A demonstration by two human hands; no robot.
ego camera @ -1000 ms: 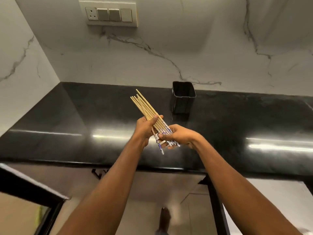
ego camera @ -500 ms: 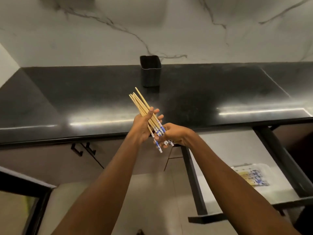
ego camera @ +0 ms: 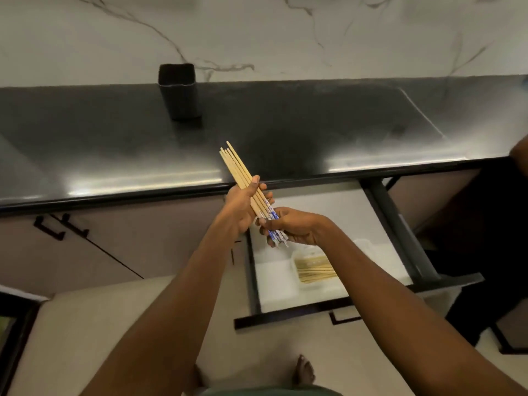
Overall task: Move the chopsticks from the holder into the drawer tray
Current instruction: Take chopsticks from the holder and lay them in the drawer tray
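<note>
white marble wall (ego camera: 285, 38) w/ grey veins, glossy black countertop (ego camera: 300, 130), cabinets (ego camera: 137, 235) w/ black handles (ego camera: 48, 230), pale floor (ego camera: 120, 324).

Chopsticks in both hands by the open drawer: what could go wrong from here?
1. The chopsticks fan out at the tips; the left hand and right hand grip only their lower half, so one might slip and miss the drawer.
2. The tray already holds a pile of sticks, and the right forearm hides part of it; new ones may land across its rim.
</note>
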